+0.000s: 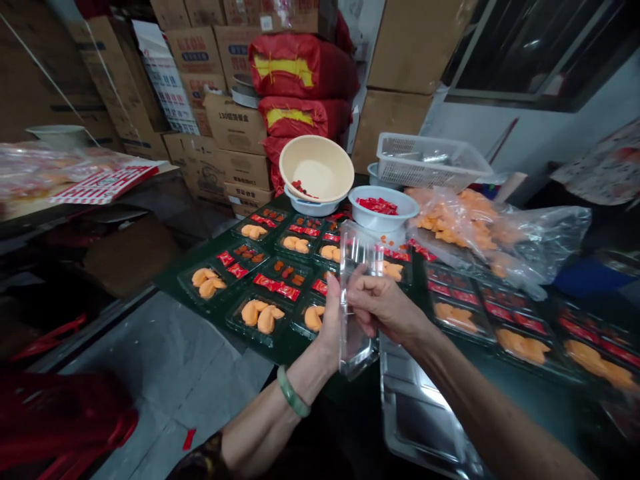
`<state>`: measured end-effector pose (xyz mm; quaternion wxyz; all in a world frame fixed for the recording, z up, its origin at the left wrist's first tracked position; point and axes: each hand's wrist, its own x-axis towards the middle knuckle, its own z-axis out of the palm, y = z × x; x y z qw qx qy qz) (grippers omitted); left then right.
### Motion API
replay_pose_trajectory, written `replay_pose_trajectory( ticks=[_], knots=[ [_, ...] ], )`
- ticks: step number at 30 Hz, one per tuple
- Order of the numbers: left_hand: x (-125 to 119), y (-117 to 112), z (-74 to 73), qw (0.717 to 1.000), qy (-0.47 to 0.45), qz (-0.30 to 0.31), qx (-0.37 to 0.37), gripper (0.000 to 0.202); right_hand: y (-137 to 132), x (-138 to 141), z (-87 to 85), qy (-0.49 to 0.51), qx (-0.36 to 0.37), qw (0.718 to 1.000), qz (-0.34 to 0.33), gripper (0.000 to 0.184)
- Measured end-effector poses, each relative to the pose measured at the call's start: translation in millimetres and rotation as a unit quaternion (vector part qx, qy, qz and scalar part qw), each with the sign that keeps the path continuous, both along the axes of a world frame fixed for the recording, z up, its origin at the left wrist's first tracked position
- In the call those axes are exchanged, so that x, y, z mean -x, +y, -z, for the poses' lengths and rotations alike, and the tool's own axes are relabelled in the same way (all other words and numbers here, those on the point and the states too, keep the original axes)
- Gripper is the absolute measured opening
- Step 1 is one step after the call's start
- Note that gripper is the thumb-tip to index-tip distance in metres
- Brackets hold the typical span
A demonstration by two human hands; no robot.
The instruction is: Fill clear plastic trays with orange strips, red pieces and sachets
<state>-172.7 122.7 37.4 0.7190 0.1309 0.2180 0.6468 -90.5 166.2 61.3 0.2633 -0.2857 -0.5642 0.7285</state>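
Note:
A clear plastic lid (pixel 357 357) stands nearly upright in front of me, held between both hands. My left hand (pixel 327 327), with a green bangle on its wrist, grips the lid's left edge, the thumb pointing up. My right hand (pixel 385 303) has its fingers curled against the lid's right side; whether it has several stacked lids there I cannot tell. Behind the lid, compartment trays (pixel 235 320) stand in rows, each with orange folded pieces (pixel 267 320), red packets (pixel 287 291) and small brown pieces. Below my right forearm lies a stack of clear plastic pieces (pixel 425 413).
A cream basin (pixel 320 160) leans on a blue one at the back. Beside it are a light-blue bowl (pixel 385 213) of red packets, a white basket (pixel 430 163) and a plastic bag (pixel 465 223) of orange pieces. More filled trays (pixel 520 343) stand right. Cartons (pixel 240 127) line the wall.

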Motion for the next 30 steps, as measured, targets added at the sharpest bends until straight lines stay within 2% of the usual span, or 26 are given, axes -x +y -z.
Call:
replay_pose_trajectory(
  ticks=[4, 8, 12, 15, 17, 19, 21, 24, 30],
  knots=[
    [0.5, -2.7, -1.4, 1.000, -0.001, 0.016, -0.017, 0.091, -3.3, -2.4, -3.5, 0.006, 0.003, 1.000, -0.008, 0.035],
    [-0.6, -2.3, 3.8, 0.999, 0.021, 0.013, -0.032, 0.092, -5.5, -4.2, -5.5, -0.013, -0.009, 1.000, -0.014, 0.032],
    [0.3, -0.8, 9.6, 0.989, 0.135, -0.027, -0.046, 0.077, -10.7, -4.8, -11.8, -0.038, -0.105, 0.993, 0.047, 0.020],
    [4.9, 2.5, 8.5, 0.987, 0.143, -0.034, -0.070, 0.060, -16.2, -1.6, -18.1, -0.040, -0.188, 0.978, 0.084, 0.010],
    [10.4, 6.9, 6.0, 0.989, 0.125, -0.043, -0.071, 0.054, -16.2, 0.1, -19.8, -0.040, -0.205, 0.974, 0.091, 0.012],
    [18.1, 12.9, 3.7, 0.989, 0.124, -0.054, -0.057, 0.054, -9.2, -2.0, -18.5, -0.025, -0.185, 0.977, 0.101, 0.016],
    [28.0, 19.7, 2.2, 0.988, 0.134, -0.068, -0.033, 0.058, 8.1, -9.8, -14.0, 0.012, -0.139, 0.983, 0.118, 0.022],
    [45.5, 28.4, 2.6, 0.984, 0.149, -0.096, -0.005, 0.066, 54.0, -29.2, 0.9, 0.054, -0.071, 0.986, 0.140, 0.032],
    [70.3, 35.2, 9.0, 0.978, 0.174, -0.111, 0.011, 0.068, 161.2, -67.1, 54.1, -0.088, 0.028, 0.972, 0.214, 0.034]
  ],
)
